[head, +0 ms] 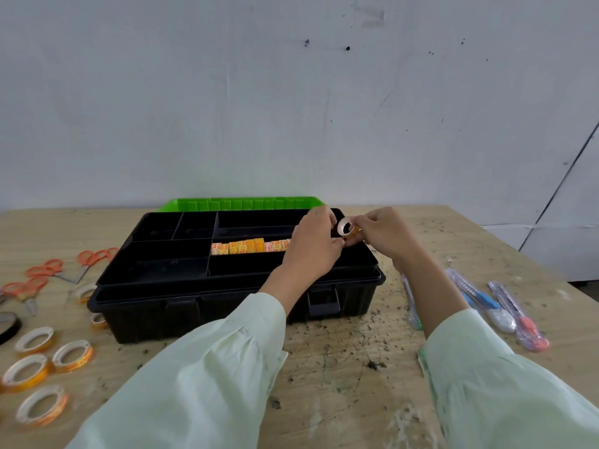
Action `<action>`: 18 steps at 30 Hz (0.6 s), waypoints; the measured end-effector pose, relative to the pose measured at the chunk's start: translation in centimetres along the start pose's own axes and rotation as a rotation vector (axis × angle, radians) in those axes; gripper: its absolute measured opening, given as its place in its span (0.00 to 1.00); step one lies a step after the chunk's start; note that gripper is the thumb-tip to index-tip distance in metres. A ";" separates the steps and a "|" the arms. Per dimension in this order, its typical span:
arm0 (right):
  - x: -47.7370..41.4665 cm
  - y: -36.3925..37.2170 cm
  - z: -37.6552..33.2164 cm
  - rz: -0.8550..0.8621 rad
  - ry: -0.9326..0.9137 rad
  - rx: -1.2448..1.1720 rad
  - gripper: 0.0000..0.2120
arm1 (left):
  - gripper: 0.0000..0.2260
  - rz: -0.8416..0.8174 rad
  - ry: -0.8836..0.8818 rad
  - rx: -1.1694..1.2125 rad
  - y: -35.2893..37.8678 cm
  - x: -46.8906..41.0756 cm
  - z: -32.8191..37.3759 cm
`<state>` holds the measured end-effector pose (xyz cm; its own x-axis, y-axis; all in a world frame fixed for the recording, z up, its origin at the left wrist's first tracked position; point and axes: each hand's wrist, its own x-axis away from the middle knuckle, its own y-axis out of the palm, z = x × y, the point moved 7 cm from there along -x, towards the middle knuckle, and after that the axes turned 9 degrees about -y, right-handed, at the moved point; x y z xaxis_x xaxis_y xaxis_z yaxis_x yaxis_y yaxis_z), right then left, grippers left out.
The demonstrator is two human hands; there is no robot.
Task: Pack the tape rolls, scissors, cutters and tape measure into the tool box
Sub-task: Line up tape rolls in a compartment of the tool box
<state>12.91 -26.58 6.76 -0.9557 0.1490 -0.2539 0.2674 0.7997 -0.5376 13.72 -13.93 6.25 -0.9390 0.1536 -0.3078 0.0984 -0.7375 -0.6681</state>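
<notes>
The left hand (pixel 313 243) and right hand (pixel 384 234) pinch one tape roll (pixel 343 227), hole facing the camera, over the tool box (pixel 227 306). Print on the packed rolls (pixel 249 246) is unreadable.

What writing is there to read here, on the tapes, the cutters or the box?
No text can be read.
Boxed rolls: orange print, too blurred.
Held roll: print too blurred.
Loose rolls: print too small.
Cutters: nothing legible.
Box: no label shows.
</notes>
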 end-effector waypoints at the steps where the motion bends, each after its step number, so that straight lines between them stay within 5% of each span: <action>1: 0.0 -0.1 0.0 0.005 -0.005 0.004 0.17 | 0.11 -0.016 0.002 -0.035 0.2 -0.1 0.0; 9: -0.2 -1.3 -0.7 0.067 -0.086 0.199 0.16 | 0.09 -0.013 0.030 -0.134 0.6 -0.2 0.1; 18: -0.5 0.6 -1.5 -0.223 -0.038 0.490 0.22 | 0.10 -0.012 0.033 -0.140 0.4 0.2 0.2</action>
<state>13.36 -25.33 7.78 -0.9932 -0.0218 -0.1143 0.0929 0.4431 -0.8917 13.55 -14.27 6.07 -0.9294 0.1851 -0.3194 0.1340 -0.6371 -0.7591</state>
